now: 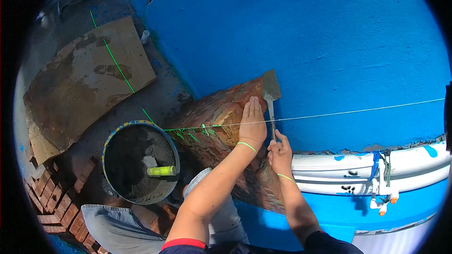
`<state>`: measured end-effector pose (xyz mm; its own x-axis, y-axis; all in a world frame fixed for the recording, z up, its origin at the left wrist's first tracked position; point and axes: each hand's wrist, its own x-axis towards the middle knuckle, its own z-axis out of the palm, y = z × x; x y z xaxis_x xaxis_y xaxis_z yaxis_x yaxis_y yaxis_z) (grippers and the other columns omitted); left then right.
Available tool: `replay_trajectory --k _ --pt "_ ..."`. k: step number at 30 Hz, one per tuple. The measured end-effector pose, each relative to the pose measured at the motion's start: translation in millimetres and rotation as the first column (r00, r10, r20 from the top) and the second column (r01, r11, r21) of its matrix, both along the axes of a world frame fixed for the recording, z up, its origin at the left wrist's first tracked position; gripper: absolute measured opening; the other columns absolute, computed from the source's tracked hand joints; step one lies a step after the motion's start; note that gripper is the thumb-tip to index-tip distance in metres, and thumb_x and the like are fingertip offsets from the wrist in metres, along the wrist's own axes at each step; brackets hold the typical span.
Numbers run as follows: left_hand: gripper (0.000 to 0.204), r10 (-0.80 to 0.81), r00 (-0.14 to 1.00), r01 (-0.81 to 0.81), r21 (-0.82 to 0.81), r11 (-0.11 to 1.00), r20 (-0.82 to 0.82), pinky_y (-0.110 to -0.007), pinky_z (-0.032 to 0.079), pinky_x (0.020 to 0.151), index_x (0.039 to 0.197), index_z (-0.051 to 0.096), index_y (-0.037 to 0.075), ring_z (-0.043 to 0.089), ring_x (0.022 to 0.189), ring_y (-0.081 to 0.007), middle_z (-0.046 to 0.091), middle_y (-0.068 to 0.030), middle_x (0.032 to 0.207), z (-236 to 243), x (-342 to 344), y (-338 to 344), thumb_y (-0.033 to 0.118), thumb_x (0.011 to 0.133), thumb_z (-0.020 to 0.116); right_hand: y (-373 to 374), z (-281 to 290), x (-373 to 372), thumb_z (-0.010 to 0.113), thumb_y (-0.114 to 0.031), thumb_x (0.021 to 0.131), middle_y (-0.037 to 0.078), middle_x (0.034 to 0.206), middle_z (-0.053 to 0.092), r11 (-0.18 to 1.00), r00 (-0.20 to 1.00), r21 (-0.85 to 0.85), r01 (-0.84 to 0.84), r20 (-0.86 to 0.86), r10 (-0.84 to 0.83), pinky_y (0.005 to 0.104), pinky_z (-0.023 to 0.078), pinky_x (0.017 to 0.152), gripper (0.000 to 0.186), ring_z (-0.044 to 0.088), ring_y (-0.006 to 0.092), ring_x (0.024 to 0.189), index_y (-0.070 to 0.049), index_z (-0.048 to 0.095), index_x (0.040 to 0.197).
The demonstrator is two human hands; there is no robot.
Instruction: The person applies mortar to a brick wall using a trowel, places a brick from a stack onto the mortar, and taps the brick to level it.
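Note:
My left hand (253,121) lies with fingers stretched and together on the tan top brick (231,121) at the end of a brick wall (221,99). My right hand (281,155) is closed around the handle of a trowel (270,86). The trowel's grey, mortar-smeared blade points away from me, next to the brick's right edge and in front of the blue wall. A thin white string (329,114) runs taut across the brickwork, just by my left hand. My left palm hides part of the brick.
A round bucket (107,178) of grey mortar stands at left, with a yellow-green-handled tool (161,171) inside. Beyond lies stained cardboard (89,80) crossed by a green line. Bricks (61,202) are stacked lower left. White pipes (329,164) run along the blue wall (306,28) at right.

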<state>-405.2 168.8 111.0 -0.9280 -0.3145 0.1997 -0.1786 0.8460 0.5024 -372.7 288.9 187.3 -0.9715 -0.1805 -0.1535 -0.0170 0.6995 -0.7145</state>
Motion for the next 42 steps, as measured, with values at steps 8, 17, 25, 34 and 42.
replay_trajectory --k 8,17,25,34,42 --pt "0.056 0.042 0.997 -0.04 0.029 0.999 -0.062 -0.045 0.011 0.12 0.142 0.038 -0.009 0.021 0.146 -0.0348 0.027 -0.0225 0.155 -1 1 0 0.022 0.095 0.036 5 7 -6 0.058 -0.016 0.097 0.002 0.077 0.059 0.998 1.0 -0.061 0.011 0.002 -0.011 0.0188 0.032 0.04 0.045 0.042 0.0036 0.049 -0.004 0.044 0.139" --pt "0.054 0.07 0.989 -0.067 0.03 0.997 -0.129 -0.044 0.017 0.119 0.138 0.044 -0.009 0.027 0.144 -0.0342 0.034 -0.024 0.151 -7 -1 2 0.02 0.093 0.038 9 1 -18 0.052 -0.016 0.1 0.0 0.08 0.057 0.998 0.944 -0.064 -0.027 -0.331 0.004 0.0174 0.033 0.05 0.038 0.039 0.0023 0.058 -0.006 0.047 0.136" --pt "0.059 0.031 0.998 -0.03 0.024 0.999 -0.056 -0.044 0.012 0.12 0.143 0.035 -0.01 0.02 0.147 -0.0344 0.026 -0.0231 0.155 -10 -6 5 0.024 0.095 0.036 21 -14 -26 0.054 -0.015 0.098 -0.001 0.075 0.056 0.997 0.95 0.024 -0.077 -0.302 0.081 0.0188 0.038 0.055 0.034 0.044 0.0037 0.061 -0.007 0.055 0.131" --pt "0.058 0.035 0.999 -0.035 -0.008 0.999 -0.028 -0.045 0.012 0.12 0.143 0.036 -0.01 0.019 0.147 -0.0354 0.025 -0.0231 0.156 -3 -8 8 0.023 0.096 0.035 23 -15 -40 0.055 -0.013 0.096 -0.001 0.073 0.056 0.99 0.958 0.099 -0.104 -0.257 0.127 0.0195 0.037 0.052 0.036 0.044 0.0032 0.058 -0.005 0.055 0.131" --pt "0.049 -0.122 0.872 0.169 0.057 0.984 -0.474 -0.045 0.034 0.111 0.126 0.053 -0.009 0.047 0.13 -0.0373 0.05 -0.0271 0.137 36 97 -16 0.018 0.086 0.047 9 68 -22 0.06 -0.019 0.096 0.002 0.072 0.054 0.989 0.995 -0.139 0.042 0.097 -0.028 0.0199 0.029 0.035 0.045 0.039 0.004 0.045 -0.005 0.045 0.135"
